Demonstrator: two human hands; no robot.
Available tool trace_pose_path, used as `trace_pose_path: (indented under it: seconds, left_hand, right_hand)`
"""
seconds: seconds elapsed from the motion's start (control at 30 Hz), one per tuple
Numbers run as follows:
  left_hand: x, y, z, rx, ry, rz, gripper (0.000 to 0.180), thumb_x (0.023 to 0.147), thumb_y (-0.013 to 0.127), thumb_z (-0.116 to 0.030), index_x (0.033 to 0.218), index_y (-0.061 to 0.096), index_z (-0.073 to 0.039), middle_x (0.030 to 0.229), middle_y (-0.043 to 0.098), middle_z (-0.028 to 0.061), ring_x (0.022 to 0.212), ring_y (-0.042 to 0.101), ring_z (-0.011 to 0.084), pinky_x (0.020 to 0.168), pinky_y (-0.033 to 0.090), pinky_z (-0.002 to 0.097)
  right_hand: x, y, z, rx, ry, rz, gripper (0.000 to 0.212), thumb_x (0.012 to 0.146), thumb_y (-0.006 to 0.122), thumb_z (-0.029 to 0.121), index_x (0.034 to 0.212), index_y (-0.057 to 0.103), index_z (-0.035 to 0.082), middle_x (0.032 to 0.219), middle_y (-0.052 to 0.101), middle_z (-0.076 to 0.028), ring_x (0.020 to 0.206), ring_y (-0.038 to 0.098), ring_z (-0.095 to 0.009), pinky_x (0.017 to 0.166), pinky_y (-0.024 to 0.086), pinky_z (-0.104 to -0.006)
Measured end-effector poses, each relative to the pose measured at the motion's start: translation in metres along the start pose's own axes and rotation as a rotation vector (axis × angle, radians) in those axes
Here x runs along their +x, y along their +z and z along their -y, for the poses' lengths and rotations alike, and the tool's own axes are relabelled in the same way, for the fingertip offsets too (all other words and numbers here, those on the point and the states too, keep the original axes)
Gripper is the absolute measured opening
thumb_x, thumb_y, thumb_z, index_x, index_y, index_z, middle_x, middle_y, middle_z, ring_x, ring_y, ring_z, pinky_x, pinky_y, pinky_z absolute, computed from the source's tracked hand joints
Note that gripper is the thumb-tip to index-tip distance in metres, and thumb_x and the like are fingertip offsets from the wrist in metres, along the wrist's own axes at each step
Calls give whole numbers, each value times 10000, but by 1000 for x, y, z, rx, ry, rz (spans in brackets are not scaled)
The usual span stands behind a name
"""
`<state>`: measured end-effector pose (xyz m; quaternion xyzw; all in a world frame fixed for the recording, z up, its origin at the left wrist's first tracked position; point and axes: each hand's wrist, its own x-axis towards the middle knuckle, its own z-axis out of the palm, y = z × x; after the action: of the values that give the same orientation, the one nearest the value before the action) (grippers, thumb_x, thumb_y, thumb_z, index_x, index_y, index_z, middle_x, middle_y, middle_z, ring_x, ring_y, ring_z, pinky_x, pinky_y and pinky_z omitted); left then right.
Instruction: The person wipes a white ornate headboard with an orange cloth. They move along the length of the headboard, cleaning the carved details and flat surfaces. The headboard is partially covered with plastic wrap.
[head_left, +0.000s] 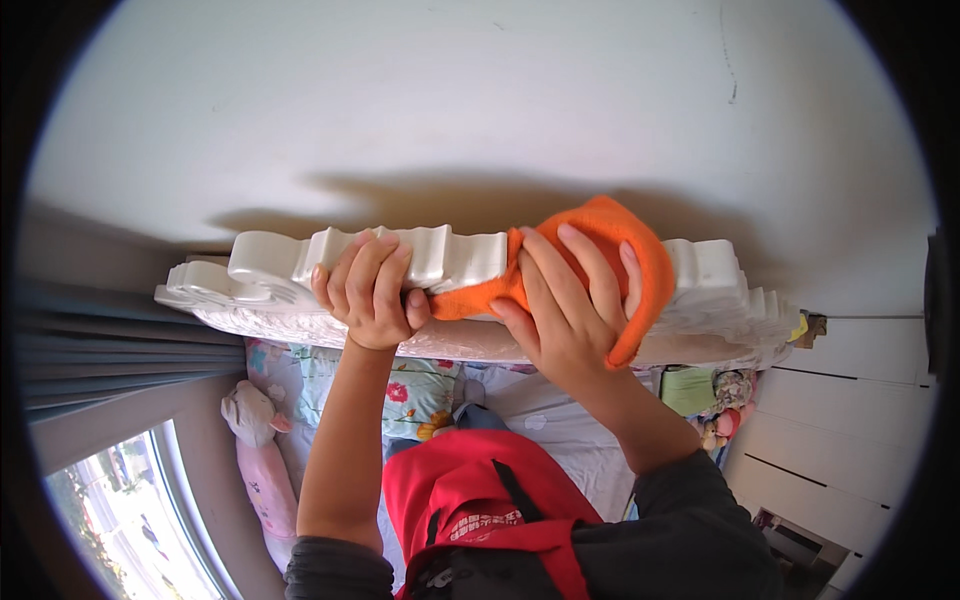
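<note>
A white carved headboard (477, 258) with scrolled ends runs across the view, close to the wall. My left hand (374, 290) is closed over its top edge, left of the middle, fingers wrapped on the ridged moulding. Right of it, my right hand (575, 300) grips an orange cloth (648, 265), pressing it over the top edge. One part of the cloth bunches between my hands; another folds up around my right fingers. What lies beneath the cloth is hidden.
Below lies a bed with pale sheets (530, 405), a floral pillow (400, 388) and a green cushion (687, 390). A pink plush toy (262, 470) lies by the window (140, 510), near grey curtains (120, 350). White cabinets (840, 410) stand at right.
</note>
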<state>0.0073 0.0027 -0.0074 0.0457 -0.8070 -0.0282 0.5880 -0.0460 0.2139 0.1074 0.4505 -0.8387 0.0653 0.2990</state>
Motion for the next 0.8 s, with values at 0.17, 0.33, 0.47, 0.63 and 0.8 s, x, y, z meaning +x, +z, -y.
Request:
trace_pose_path:
  seconds: [0.17, 0.33, 0.47, 0.63, 0.8]
  left_hand:
    - [-3, -2, 3, -4, 12, 14, 427, 1077, 355, -426, 1183, 678, -166, 1179, 682, 22, 1126, 645, 222, 1205, 225, 466]
    - [-5, -3, 3, -17, 18, 13, 421, 1075, 368, -433, 1177, 682, -172, 1173, 684, 14, 1131, 643, 210, 1206, 216, 456]
    - [-4, -1, 1, -34, 12, 23, 423, 1072, 382, -431, 1186, 681, -155, 1173, 688, 29, 1133, 643, 220, 1198, 218, 453]
    - [-4, -2, 2, -39, 21, 22, 436, 1067, 394, -440, 1215, 668, -135, 1207, 679, 45, 1171, 625, 244, 1209, 202, 469]
    - [-4, -2, 2, -13, 17, 41, 451, 1083, 372, -441, 1279, 632, -129, 1278, 647, 52, 1209, 600, 248, 1214, 193, 472]
  right_hand:
    - [-35, 11, -45, -284, -114, -214, 341, 954, 643, 370, 1176, 723, 123, 1299, 682, -53, 1267, 574, -280, 1169, 305, -519]
    - [-45, -21, -70, -323, 104, -196, 421, 1052, 448, 356, 1214, 691, 53, 1349, 650, -107, 1256, 578, -333, 1172, 288, -530]
    - [-24, -17, -54, -262, 177, -90, 437, 1059, 427, 352, 1190, 727, 62, 1331, 671, -46, 1261, 595, -271, 1187, 254, -495]
    - [-56, -24, -48, -432, 140, -114, 416, 1045, 436, 343, 1246, 734, 135, 1341, 665, -44, 1235, 590, -246, 1150, 294, -463]
    - [-18, -33, -54, -317, 191, -45, 388, 1030, 473, 318, 1218, 735, 102, 1315, 684, -44, 1164, 629, -224, 1131, 330, -422]
